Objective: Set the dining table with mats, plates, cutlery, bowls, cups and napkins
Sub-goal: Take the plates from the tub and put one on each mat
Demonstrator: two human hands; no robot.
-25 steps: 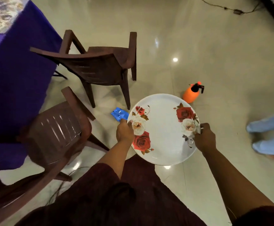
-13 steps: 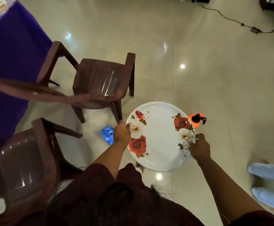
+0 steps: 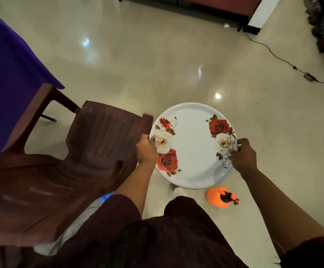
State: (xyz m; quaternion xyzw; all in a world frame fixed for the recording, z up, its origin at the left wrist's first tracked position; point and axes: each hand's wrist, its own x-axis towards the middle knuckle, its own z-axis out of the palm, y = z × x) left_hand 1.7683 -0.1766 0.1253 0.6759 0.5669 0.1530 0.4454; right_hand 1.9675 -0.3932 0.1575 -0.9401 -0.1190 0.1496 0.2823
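Note:
A large white plate (image 3: 193, 149) with red and white roses printed on two sides is held level in front of me, above the floor. My left hand (image 3: 145, 149) grips its left rim and my right hand (image 3: 243, 156) grips its right rim. The dining table (image 3: 6, 78), draped in a purple cloth, stands at the far left; only its corner and hanging cloth show.
A brown plastic chair (image 3: 64, 161) stands close on my left, between me and the table. An orange spray bottle (image 3: 220, 196) sits on the tiled floor just under the plate. A black cable (image 3: 280, 59) runs across the floor at upper right, by dark furniture.
I have walked forward with the plate in both hands. The chairs slid toward me on the left, and the orange bottle passed from beyond the plate to below it.

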